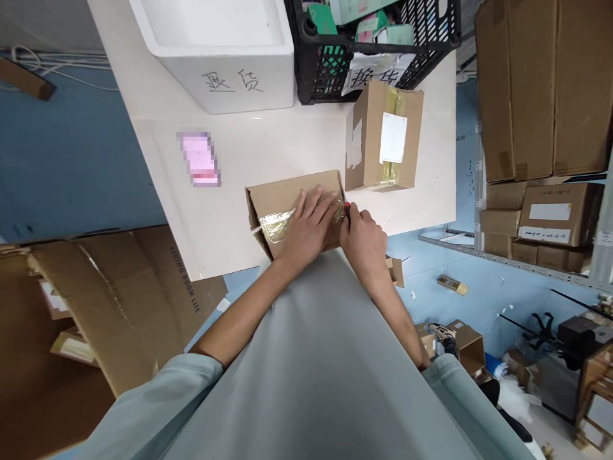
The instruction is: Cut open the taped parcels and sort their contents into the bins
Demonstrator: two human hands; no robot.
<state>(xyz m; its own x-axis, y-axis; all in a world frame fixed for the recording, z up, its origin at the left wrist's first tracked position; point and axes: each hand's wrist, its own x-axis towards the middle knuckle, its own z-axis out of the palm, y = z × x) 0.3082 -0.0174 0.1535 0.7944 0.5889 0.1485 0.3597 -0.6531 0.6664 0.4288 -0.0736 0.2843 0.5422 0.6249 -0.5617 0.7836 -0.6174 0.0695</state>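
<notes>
On a white tabletop (278, 140), right at the near edge, a taped carton (287, 188), skewed, with a gap at its left end and shiny tape (275, 227) along its top. Flat over carton and tape, left grip (313, 223), released, fingers extended. At the carton's right end, right grip (363, 236), clenched around a small red-and-black tool (347, 212), mostly hidden.

Just beyond, on the right side of the tabletop, a second carton (373, 128), upright, with a white label (393, 137) over yellowish tape. Off to the left, well apart from both cartons, a pink item (198, 158), too pixelated to make out. Along the far side, a white tub (230, 80) with handwritten characters on its front; just beside it, a black lattice crate (311, 80) full of green and pale packages (323, 19), with a handwritten paper sign (380, 69) on its front.

Around the tabletop, a blue floor (71, 153). At upper left, loose pale cables (62, 62). At lower left, a large open carton (143, 281) printed "LIVING ROOM LIFE", with smaller boxes inside. To the right, a metal rack (517, 260) of stacked brown boxes (550, 214). Below that, on the floor, a small torn box (453, 285) and scattered scraps; at lower right, a jumble of open boxes (469, 348) and dark gear.
</notes>
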